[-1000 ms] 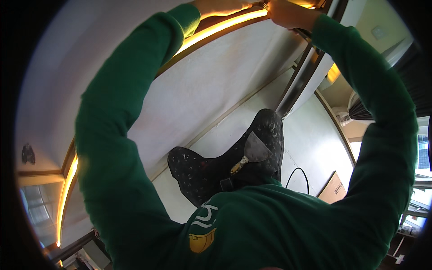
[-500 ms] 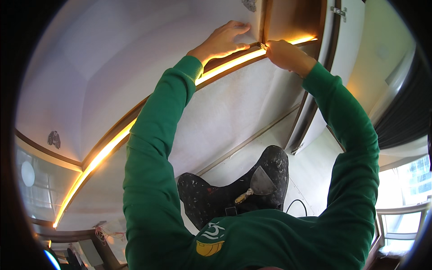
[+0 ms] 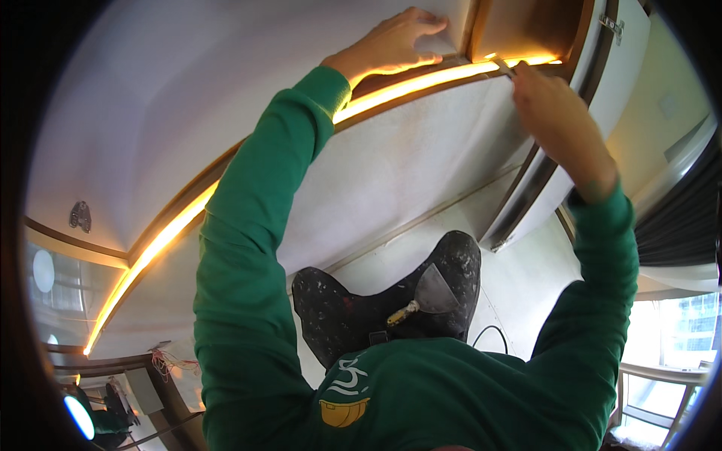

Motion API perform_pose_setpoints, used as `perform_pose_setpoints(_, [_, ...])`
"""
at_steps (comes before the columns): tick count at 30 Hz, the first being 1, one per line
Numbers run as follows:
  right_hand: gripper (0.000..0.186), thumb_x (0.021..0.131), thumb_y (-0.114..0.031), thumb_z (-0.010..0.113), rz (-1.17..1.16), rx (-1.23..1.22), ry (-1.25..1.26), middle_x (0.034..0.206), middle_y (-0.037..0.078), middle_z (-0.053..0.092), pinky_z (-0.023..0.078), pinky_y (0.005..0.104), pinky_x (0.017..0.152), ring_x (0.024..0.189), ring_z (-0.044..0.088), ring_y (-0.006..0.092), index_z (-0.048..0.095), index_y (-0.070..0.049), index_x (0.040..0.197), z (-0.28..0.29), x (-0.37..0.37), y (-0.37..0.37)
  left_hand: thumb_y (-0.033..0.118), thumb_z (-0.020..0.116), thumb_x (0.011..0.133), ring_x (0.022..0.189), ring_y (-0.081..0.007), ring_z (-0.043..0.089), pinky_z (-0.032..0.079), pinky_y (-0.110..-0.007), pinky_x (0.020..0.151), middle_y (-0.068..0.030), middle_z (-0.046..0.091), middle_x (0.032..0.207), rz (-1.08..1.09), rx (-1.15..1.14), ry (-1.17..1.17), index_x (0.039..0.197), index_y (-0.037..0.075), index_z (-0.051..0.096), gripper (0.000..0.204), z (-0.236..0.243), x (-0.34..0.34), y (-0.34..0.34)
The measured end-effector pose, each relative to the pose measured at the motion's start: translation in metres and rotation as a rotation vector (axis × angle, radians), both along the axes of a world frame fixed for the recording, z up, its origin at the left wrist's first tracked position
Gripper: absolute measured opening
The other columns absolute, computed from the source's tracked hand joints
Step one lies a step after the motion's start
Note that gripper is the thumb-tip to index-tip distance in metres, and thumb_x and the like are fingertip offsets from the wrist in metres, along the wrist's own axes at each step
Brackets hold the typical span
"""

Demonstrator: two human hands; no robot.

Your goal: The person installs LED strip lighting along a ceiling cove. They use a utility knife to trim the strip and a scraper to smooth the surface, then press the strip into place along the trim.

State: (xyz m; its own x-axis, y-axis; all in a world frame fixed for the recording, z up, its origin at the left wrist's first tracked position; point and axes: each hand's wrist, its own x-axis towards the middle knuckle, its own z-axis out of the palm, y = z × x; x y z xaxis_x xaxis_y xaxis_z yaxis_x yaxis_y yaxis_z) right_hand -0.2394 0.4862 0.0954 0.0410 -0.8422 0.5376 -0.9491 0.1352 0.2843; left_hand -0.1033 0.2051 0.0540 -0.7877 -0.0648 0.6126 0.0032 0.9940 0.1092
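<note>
A glowing warm-yellow light strip (image 3: pixel 421 86) runs along the brown edge of a pale cabinet panel. Just above it, my left hand (image 3: pixel 391 46) is open, thumb and fingers apart, its lower fingers close to or on the brown ledge. My right hand (image 3: pixel 560 109), slightly blurred, is closed on a small flat-bladed tool (image 3: pixel 502 66). Its greyish tip reaches the strip below the brown upright divider (image 3: pixel 477 30); the fingers hide the rest, so its exact kind does not show. A putty knife (image 3: pixel 432 293) with a wide blade and yellowish handle lies across my paint-spotted dark trousers.
At right an open cabinet door (image 3: pixel 609 83) carries a metal hinge (image 3: pixel 612 28). Another hinge (image 3: pixel 80 216) sits on the left panel. Loose thin wires (image 3: pixel 169 364) hang at lower left. Further right are a dark curtain (image 3: pixel 681 203) and a bright window (image 3: pixel 688 327).
My right hand has moved right along the strip with the tool, away from my left hand. My left hand keeps its spread pose near the ledge. The view has shifted slightly.
</note>
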Motion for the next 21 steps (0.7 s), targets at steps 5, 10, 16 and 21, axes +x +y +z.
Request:
perform_pose_setpoints(5, [0.021, 0.108, -0.019, 0.054, 0.029, -0.03, -0.193, 0.079, 0.024, 0.07, 0.055, 0.0576, 0.068, 0.072, 0.067, 0.0463, 0.059, 0.001, 0.107, 0.021, 0.007, 0.021, 0.035, 0.075, 0.097, 0.148, -0.0351, 0.045, 0.04, -0.046, 0.123, -0.0155, 0.048, 0.161, 0.066, 0.025, 0.038, 0.159, 0.008, 0.049, 0.073, -0.005, 0.002, -0.006])
perform_pose_setpoints(10, [0.022, 0.106, -0.018, 0.054, 0.107, -0.025, -0.178, 0.084, 0.026, 0.073, 0.057, 0.0547, 0.073, 0.077, 0.071, 0.0446, 0.061, 0.003, 0.106, -0.012, -0.011, -0.046, 0.035, 0.077, 0.096, 0.149, -0.0358, 0.045, 0.039, -0.046, 0.124, -0.0175, 0.05, 0.159, 0.099, 0.039, 0.039, 0.163, 0.007, 0.042, 0.08, -0.007, 0.009, -0.002])
perform_pose_setpoints(16, [0.027, 0.107, -0.019, 0.052, 0.065, 0.064, -0.226, 0.086, 0.027, 0.073, 0.058, 0.0539, 0.075, 0.078, 0.071, 0.0447, 0.064, 0.005, 0.103, -0.02, -0.023, -0.082, 0.036, 0.078, 0.097, 0.145, -0.0366, 0.047, 0.041, -0.047, 0.121, -0.0188, 0.05, 0.157, 0.057, 0.043, 0.013, 0.166, 0.009, 0.036, 0.085, -0.001, 0.003, -0.002])
perform_pose_setpoints(21, [0.029, 0.108, -0.02, 0.051, 0.034, 0.07, -0.241, 0.088, 0.027, 0.073, 0.057, 0.0553, 0.075, 0.081, 0.071, 0.0455, 0.064, 0.006, 0.105, -0.026, -0.026, -0.09, 0.036, 0.077, 0.097, 0.144, -0.0373, 0.048, 0.042, -0.047, 0.12, -0.0192, 0.05, 0.156, 0.047, 0.016, 0.028, 0.166, 0.01, 0.036, 0.085, -0.003, -0.001, -0.002])
